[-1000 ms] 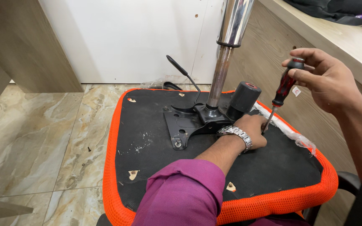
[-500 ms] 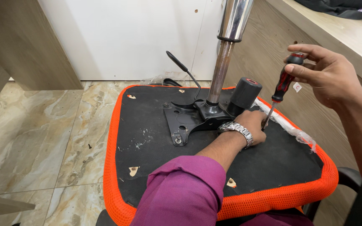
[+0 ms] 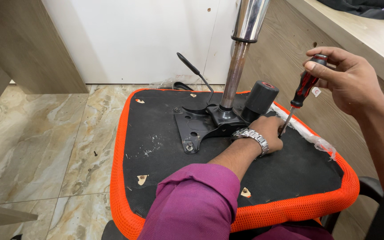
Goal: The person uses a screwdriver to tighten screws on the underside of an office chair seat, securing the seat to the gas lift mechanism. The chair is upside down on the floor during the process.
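Two hands busy: right hand wraps screwdriver handle, tip down at seat; left hand pinches beside tip. Screwdriver light, stiff; grip ribbed handle

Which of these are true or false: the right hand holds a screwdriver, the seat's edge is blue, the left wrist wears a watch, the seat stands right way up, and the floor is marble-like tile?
1. The right hand holds a screwdriver. True.
2. The seat has a blue edge. False: the edge is orange mesh.
3. The left hand has a metal watch at its wrist. True.
4. The seat stands right way up. False: its underside faces up, with the metal column rising from it.
5. The floor is marble-like tile. True.
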